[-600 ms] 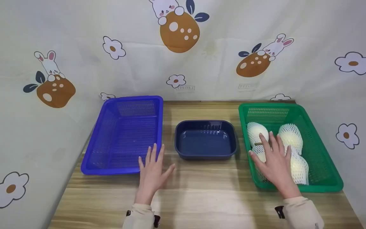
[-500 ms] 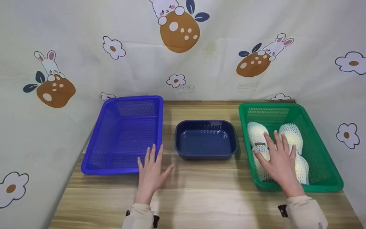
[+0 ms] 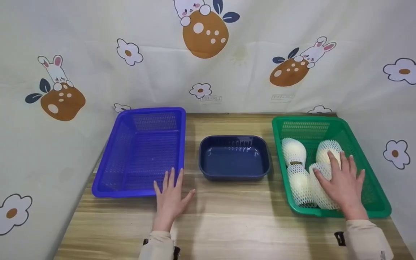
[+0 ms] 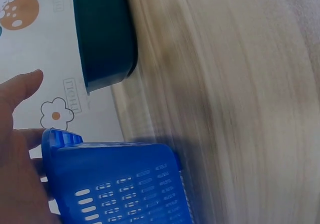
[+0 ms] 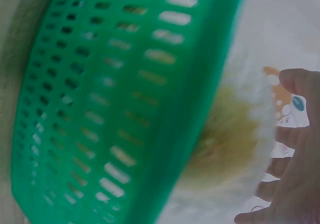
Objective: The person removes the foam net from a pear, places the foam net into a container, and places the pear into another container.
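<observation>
My right hand (image 3: pixel 344 186) is spread over the right-hand fruits in the green basket (image 3: pixel 370 184), fingers apart. Several pale yellow fruits lie there in white foam net sleeves: one at back left (image 3: pixel 294 151), one at front left (image 3: pixel 300 185), one at back right (image 3: pixel 326 147), and one partly under my hand (image 3: pixel 321 187). A short brown stem shows between the left two. In the right wrist view, fingers reach beside a netted fruit (image 5: pixel 225 149); contact is unclear. My left hand (image 3: pixel 170 200) has extended fingers over the front right corner of the blue basket (image 3: pixel 143 159).
Between the baskets stands a dark blue rectangular dish (image 3: pixel 233 162). Everything sits on a wood-grain table (image 3: pixel 237 224). A printed curtain (image 3: pixel 244 76) hangs behind and along both sides.
My right hand has moved right, from above the left fruits to the right-hand ones, uncovering the front left fruit. My left hand is nearly still.
</observation>
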The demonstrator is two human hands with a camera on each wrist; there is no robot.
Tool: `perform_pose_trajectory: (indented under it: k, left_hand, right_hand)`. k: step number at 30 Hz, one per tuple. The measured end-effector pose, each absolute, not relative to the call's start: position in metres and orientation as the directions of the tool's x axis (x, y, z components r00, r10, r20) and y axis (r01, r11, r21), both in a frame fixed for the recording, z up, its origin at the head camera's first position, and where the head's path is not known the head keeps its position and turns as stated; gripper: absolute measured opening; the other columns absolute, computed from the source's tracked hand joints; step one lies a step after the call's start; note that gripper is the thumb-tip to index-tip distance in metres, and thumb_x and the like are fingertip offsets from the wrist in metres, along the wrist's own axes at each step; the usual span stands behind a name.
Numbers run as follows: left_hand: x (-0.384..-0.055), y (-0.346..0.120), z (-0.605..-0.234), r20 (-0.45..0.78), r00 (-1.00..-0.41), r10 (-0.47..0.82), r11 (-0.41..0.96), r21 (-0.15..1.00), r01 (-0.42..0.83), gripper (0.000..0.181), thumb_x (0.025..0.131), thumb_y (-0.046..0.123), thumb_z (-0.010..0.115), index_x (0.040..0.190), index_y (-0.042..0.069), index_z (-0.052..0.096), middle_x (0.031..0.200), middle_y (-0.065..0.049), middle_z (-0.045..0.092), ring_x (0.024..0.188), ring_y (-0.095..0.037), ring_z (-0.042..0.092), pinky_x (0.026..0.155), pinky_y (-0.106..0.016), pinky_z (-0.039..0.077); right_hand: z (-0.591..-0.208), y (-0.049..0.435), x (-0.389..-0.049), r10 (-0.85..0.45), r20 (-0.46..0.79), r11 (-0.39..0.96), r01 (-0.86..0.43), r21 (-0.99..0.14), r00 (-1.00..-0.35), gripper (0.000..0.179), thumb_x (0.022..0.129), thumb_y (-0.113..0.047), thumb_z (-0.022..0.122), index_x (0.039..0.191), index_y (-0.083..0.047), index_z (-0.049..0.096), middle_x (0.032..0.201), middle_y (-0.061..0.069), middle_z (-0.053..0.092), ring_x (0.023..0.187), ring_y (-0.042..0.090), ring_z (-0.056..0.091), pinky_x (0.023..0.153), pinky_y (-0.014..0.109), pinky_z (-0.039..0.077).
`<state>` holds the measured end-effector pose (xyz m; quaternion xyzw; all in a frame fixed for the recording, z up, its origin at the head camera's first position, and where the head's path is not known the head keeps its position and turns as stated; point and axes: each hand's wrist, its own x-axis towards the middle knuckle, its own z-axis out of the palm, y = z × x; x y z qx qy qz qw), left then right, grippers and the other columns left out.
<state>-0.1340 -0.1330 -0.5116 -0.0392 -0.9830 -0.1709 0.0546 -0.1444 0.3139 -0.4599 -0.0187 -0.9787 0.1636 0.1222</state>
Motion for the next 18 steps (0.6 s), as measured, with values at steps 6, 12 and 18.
perform_pose_trajectory:
  k: [6,12,18]
  left_hand:
    - [-0.134,-0.133,-0.513,0.142,-0.988,0.058,0.94,0.326,0.102,0.075,0.078,0.047,0.059,0.138,0.011,0.03,0.138,-0.021,0.025,0.126,-0.038,0.018,0.096,-0.058,-0.005]
    - [-0.133,-0.133,-0.514,0.16,-0.985,0.059,0.937,0.331,0.11,0.076,0.077,0.046,0.059,0.138,0.011,0.03,0.137,-0.021,0.027,0.126,-0.037,0.018,0.097,-0.058,-0.004]
    - [-0.132,-0.133,-0.515,0.15,-0.987,0.061,0.941,0.32,0.107,0.076,0.078,0.046,0.059,0.138,0.011,0.03,0.137,-0.021,0.027,0.125,-0.038,0.02,0.096,-0.058,-0.004]
  right_hand:
    - [-0.47,0.323,-0.143,0.098,0.164,0.941,0.038,-0.336,-0.982,0.077,0.082,-0.053,0.05,0.136,-0.003,0.027,0.136,0.031,0.015,0.123,0.049,0.004,0.084,0.072,0.0]
    - [-0.475,0.324,-0.14,0.094,0.063,0.94,0.068,-0.333,-0.994,0.087,0.077,-0.06,0.051,0.135,-0.001,0.026,0.132,0.033,0.019,0.114,0.055,0.019,0.074,0.074,0.02]
    - [-0.472,0.322,-0.135,0.078,-0.077,0.939,0.099,-0.331,-0.994,0.101,0.069,-0.069,0.051,0.136,0.0,0.021,0.129,0.036,0.022,0.102,0.057,0.032,0.065,0.07,0.03]
